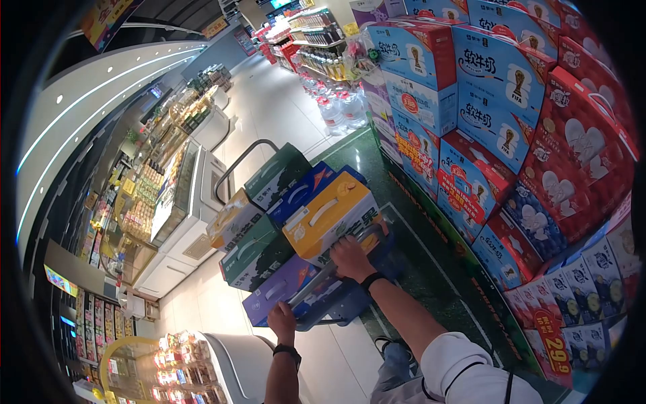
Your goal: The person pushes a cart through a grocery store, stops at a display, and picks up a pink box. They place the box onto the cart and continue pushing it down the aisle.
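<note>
A cart carries a stack of drink cartons. Its grey handle bar [313, 288] runs along the near side of the load. My left hand [281, 319] is closed round the lower left end of this bar, beside a purple carton [277, 291]. Farther right, my right hand [351, 260] is curled over the bar, its fingers close against a yellow carton [330, 214] with a white carry strap. Green cartons [257, 250] and a blue carton [303, 194] lie behind. The cart's wheels are hidden.
A tall wall of blue milk cartons [494, 87] and red gift boxes [579, 145] rises on the right from a green floor mat [404, 269]. White chiller counters [182, 249] line the left. Bottled water packs [340, 108] stand ahead by the tiled aisle [269, 101].
</note>
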Available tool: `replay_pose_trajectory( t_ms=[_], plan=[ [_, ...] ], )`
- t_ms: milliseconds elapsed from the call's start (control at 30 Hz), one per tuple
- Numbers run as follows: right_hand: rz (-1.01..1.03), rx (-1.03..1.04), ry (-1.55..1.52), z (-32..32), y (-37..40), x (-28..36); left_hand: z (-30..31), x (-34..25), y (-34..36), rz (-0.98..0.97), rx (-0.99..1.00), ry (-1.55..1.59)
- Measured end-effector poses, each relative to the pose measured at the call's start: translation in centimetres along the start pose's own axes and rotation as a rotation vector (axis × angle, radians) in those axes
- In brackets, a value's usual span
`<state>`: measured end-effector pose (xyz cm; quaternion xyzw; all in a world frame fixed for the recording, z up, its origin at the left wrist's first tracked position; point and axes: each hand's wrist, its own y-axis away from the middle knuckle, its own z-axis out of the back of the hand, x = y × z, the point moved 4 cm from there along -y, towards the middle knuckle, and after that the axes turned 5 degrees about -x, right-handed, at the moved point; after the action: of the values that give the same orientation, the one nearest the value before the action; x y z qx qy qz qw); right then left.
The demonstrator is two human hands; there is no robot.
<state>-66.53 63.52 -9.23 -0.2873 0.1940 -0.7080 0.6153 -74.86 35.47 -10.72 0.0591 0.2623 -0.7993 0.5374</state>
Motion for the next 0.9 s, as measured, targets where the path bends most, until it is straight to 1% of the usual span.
replay_pose_trajectory(
  t_ms=[67,133,233,300,433,533,600,667,767,833,900],
  plan=[
    [0.008,0.016,0.001,0.3,0.8,0.0,0.1,-0.2,0.7,0.01,0.004,-0.015],
    [0.027,-0.091,-0.069,1.3,1.3,0.3,0.9,-0.6,1.3,0.021,0.01,-0.032],
    [0.029,-0.088,-0.08,1.9,1.9,0.4,1.8,-1.3,1.9,0.032,0.019,-0.037],
    [0.028,-0.097,-0.088,2.1,2.4,0.5,1.0,-0.6,2.5,0.001,0.02,-0.094],
    [0.011,-0.108,-0.11,2.1,3.4,0.3,0.5,0.1,3.6,-0.027,-0.035,-0.083],
    [-0.001,-0.079,-0.131,2.5,4.5,0.5,0.8,-0.1,4.9,-0.01,-0.032,-0.092],
    [-0.003,-0.097,-0.125,2.9,5.0,0.8,1.1,0.1,5.7,-0.004,-0.036,-0.105],
    [-0.007,-0.116,-0.114,3.5,5.3,0.8,1.5,-0.4,6.5,-0.066,-0.157,-0.19],
    [-0.003,-0.13,-0.095,4.1,6.6,1.1,2.0,-1.1,7.7,-0.026,-0.094,-0.119],
    [0.001,-0.109,-0.042,4.4,7.0,1.3,2.3,-1.4,8.5,-0.01,-0.084,-0.096],
    [-0.001,-0.086,-0.059,5.1,7.6,1.4,2.7,-1.6,9.4,0.005,-0.083,-0.068]
  ],
)
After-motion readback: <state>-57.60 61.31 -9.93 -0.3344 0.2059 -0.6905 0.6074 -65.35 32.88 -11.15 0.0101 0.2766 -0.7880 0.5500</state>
